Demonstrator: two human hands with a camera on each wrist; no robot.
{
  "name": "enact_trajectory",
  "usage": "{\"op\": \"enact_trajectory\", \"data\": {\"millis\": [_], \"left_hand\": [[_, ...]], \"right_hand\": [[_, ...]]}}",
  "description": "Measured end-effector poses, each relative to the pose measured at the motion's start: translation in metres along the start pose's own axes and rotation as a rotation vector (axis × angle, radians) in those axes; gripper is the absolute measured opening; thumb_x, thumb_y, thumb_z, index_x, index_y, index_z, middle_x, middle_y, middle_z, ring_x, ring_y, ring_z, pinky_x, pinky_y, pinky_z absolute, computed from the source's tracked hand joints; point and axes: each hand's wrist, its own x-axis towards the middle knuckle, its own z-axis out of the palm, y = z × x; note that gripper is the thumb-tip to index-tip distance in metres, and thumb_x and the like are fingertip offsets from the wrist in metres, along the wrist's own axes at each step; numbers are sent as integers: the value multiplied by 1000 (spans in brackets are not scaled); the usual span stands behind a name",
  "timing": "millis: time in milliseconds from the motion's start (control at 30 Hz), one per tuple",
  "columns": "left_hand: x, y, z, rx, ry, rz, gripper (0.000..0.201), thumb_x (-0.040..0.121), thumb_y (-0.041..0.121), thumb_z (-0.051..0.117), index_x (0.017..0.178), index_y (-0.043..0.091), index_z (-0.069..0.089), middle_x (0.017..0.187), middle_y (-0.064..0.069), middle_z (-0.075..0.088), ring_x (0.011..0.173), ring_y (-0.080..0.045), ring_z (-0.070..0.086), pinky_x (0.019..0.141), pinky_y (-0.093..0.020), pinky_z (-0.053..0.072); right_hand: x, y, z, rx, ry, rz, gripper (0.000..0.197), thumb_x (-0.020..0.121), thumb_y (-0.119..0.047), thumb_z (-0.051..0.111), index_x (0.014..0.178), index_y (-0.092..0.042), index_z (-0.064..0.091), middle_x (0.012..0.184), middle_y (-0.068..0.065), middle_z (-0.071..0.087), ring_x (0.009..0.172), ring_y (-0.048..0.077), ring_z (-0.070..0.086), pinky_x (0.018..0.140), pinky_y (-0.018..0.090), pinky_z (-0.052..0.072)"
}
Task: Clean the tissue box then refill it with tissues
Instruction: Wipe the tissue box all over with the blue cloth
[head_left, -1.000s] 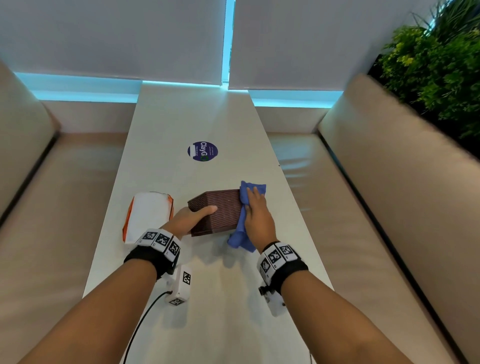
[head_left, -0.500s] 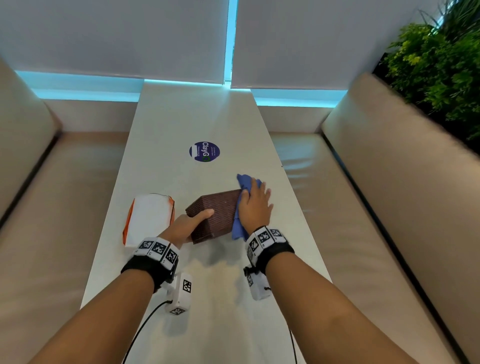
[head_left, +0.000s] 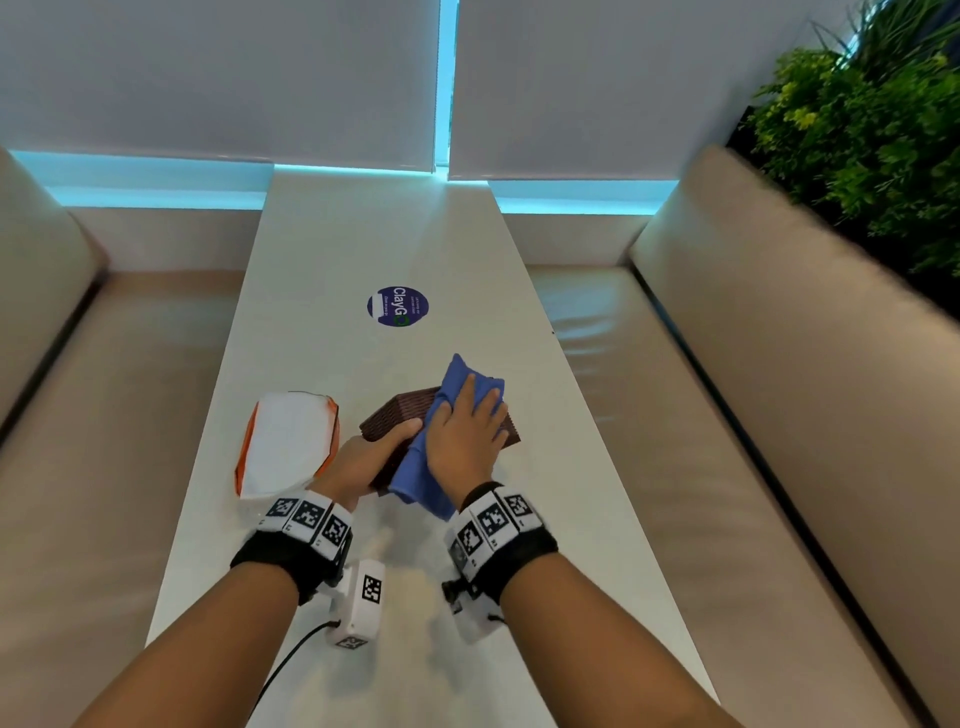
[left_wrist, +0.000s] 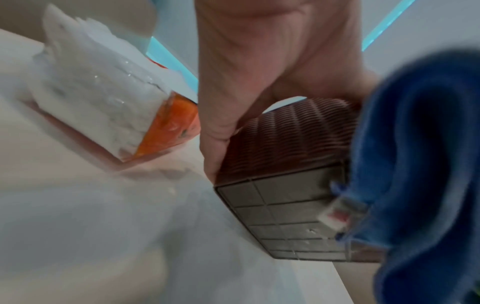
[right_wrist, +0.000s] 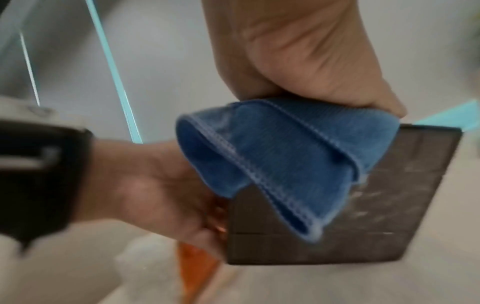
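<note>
A brown woven tissue box is tipped on the white table, its gridded base turned toward me. My left hand grips its left side, thumb on the upper face. My right hand lies flat with straight fingers on a blue cloth, pressing it onto the box's upper face. The cloth hangs down over the base. A pack of white tissues in clear wrap with orange edges lies just left of the box. Much of the box is hidden under the cloth and hands.
A round dark blue sticker sits further up the narrow table. Beige padded benches run along the left and the right. Green plants stand behind the right backrest. Closed white blinds are at the far end.
My right hand has slid the blue cloth from the box's right side up and over its upper face, toward the left. The left hand keeps its grip and the box has turned slightly.
</note>
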Motion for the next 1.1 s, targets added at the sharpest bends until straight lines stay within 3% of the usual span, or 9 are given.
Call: {"op": "enact_trajectory", "data": {"millis": [167, 333, 433, 567, 667, 767, 867, 933, 1100], "left_hand": [[5, 4, -12, 14, -108, -18, 54, 81, 48, 66, 121, 11, 59, 114, -6, 68, 105, -19, 64, 86, -31, 52], [9, 14, -13, 20, -132, -4, 49, 83, 40, 66, 117, 6, 61, 107, -10, 70, 98, -21, 66, 77, -28, 52], [13, 14, -17, 32, -186, -3, 66, 64, 49, 73, 117, 11, 62, 110, -8, 70, 104, -22, 65, 84, -30, 52], [20, 10, -22, 38, -159, -14, 61, 75, 48, 67, 120, 7, 60, 113, -7, 69, 103, -19, 64, 87, -32, 50], [19, 11, -21, 1, -149, -34, 44, 87, 43, 58, 113, 8, 63, 109, -9, 69, 100, -22, 63, 96, -38, 48], [17, 7, -18, -73, -89, -63, 30, 91, 39, 53, 98, 13, 65, 102, -9, 67, 96, -24, 61, 103, -42, 45], [12, 0, -22, -186, -78, -75, 50, 78, 49, 63, 114, 13, 64, 117, -12, 66, 110, -30, 60, 105, -46, 43], [8, -3, -24, -235, -75, -65, 44, 85, 45, 57, 116, 14, 62, 121, -13, 64, 116, -32, 57, 103, -48, 44], [1, -5, -25, -300, -164, -51, 37, 93, 42, 41, 112, 18, 63, 122, -15, 64, 113, -31, 56, 87, -44, 50]], "right_hand": [[43, 37, -19, -53, 54, -41, 52, 100, -22, 26, 150, -16, 13, 159, 8, 12, 147, 34, 4, 118, 52, 12], [32, 43, -7, -120, -36, -727, 54, 98, -27, 36, 149, -16, 22, 159, 6, 17, 148, 27, 1, 122, 42, 3], [41, 50, -10, -158, -72, -903, 57, 95, -36, 39, 148, -20, 25, 158, 3, 20, 148, 23, 9, 120, 37, 2], [61, 61, -14, 112, -9, -572, 53, 96, -33, 37, 147, -18, 30, 155, 3, 27, 145, 17, 22, 121, 38, 16], [69, 56, -20, 368, -113, -295, 47, 100, -25, 38, 146, -16, 30, 152, 2, 34, 137, 16, 35, 116, 31, 27], [81, 52, -26, 573, -240, -31, 44, 101, -29, 35, 142, -15, 35, 145, 9, 43, 129, 25, 45, 112, 38, 34], [77, 48, -29, 642, -379, -30, 46, 102, -31, 34, 145, -17, 29, 147, 9, 40, 130, 26, 44, 113, 44, 34], [67, 49, -36, 765, -413, -34, 46, 102, -31, 35, 146, -20, 26, 144, 8, 42, 127, 26, 47, 112, 44, 37], [54, 47, -53, 943, -476, 182, 51, 99, -42, 34, 142, -15, 34, 140, 15, 47, 108, 25, 57, 87, 32, 49]]}}
